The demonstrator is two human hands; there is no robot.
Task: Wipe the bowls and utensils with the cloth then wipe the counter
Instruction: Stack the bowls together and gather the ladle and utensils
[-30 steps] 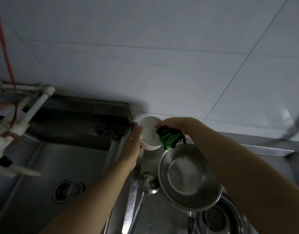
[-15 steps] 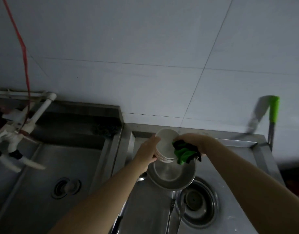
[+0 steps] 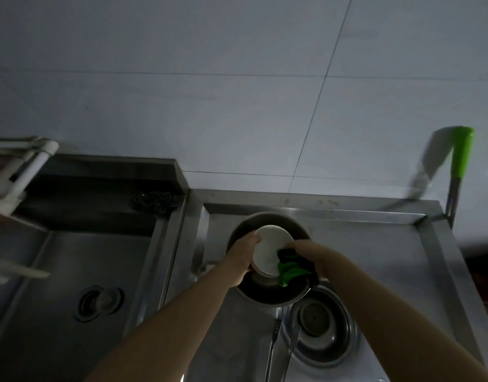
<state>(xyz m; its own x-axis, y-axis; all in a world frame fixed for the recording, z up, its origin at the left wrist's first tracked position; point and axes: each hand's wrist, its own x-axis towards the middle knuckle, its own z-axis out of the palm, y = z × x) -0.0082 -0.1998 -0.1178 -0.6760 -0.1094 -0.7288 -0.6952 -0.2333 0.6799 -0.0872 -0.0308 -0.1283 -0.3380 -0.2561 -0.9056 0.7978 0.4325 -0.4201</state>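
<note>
Gripping white bowls (image 3: 270,250), left hand (image 3: 242,253) | right hand (image 3: 310,256) clutches cloth (image 3: 291,267) against them | metal bowl (image 3: 267,293), utensils (image 3: 273,346), table (image 3: 375,257) likely unwiped

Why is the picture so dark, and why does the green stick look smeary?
Head view: the room is dimly lit, so the steel counter and sink look grey and murky; the green handle is streaked by motion blur beside its own shadow; the white bowls and green cloth stay fairly clear.
</note>
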